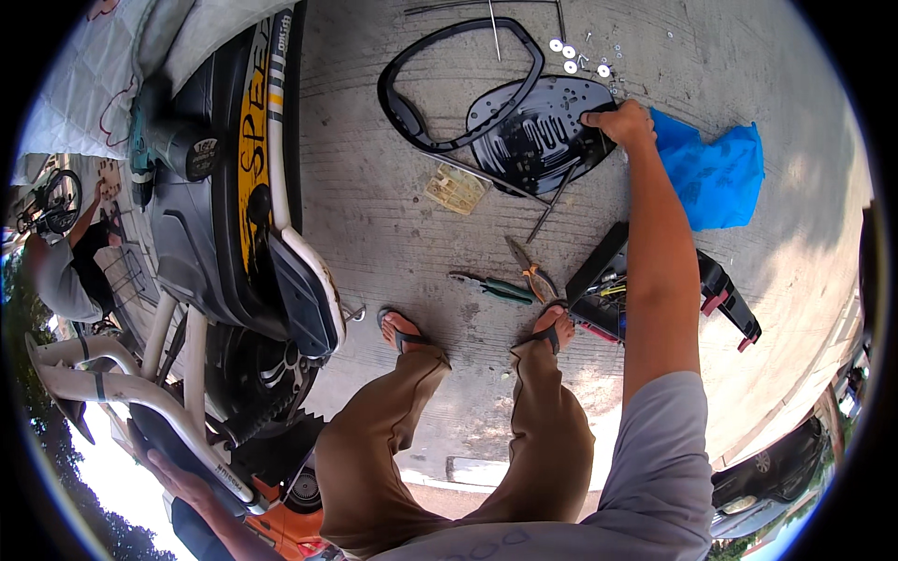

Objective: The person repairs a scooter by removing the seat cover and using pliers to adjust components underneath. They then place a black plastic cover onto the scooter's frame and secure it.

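My right hand [622, 123] grips the edge of a glossy black slotted panel [524, 140] lying on the pavement. A black open ring frame [398, 93] overlaps it, with thin metal rods [557, 196], white washers [571, 67] and small screws around them. Beside my right hand lies a blue plastic bag [711, 178]; a small clear packet [454, 192] sits below the panel. At lower left my left hand [173, 472] rests with fingers stretched along a dark pad on the white tubular frame [112, 383] of the vehicle.
A vehicle with a yellow-black side [253, 187] fills the left, a power drill [182, 150] on it. Pliers [496, 287] and an open tool case [603, 299] lie near my feet. At far left another person [65, 285] crouches near a bicycle; a car [762, 477] stands lower right.
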Available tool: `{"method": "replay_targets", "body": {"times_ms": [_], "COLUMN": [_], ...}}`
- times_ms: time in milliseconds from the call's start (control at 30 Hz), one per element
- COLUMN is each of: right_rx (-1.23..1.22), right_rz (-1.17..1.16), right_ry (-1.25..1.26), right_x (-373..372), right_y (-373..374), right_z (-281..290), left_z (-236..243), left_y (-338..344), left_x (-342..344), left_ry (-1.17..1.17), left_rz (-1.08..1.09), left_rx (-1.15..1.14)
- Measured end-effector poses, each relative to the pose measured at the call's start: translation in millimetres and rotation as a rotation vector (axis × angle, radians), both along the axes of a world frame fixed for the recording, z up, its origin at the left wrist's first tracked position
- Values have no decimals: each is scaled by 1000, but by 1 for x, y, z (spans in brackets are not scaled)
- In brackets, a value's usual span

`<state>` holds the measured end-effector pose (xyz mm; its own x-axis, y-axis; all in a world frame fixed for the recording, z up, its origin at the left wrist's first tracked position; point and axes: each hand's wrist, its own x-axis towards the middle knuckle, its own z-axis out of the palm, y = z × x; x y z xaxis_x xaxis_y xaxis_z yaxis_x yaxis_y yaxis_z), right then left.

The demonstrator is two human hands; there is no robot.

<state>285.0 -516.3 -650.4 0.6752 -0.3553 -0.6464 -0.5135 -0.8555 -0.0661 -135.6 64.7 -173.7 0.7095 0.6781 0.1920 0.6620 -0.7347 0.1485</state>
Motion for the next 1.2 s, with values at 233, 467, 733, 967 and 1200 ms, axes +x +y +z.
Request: {"method": "replay_targets", "body": {"times_ms": [233, 467, 733, 967, 1200], "right_rx": [579, 863, 257, 906, 1374], "right_rz": [-196, -381, 136, -172, -88], "right_ry": [-28, -193, -740, -630, -166], "right_x": [-9, -66, -152, -210, -199], "right_y": [-34, -26, 33, 43, 153], "right_z": [9, 102, 357, 590, 668], "left_z": [0, 4, 42, 93, 146], "left_y": [-1, -13, -26, -164, -150], "left_x": [-3, 10, 0, -15, -6], "left_ry": [-79, -5, -34, -196, -449], "left_rz": [-31, -177, -229, 92, 436], "left_rx": [-90, -45, -50, -1107, -1863]}}
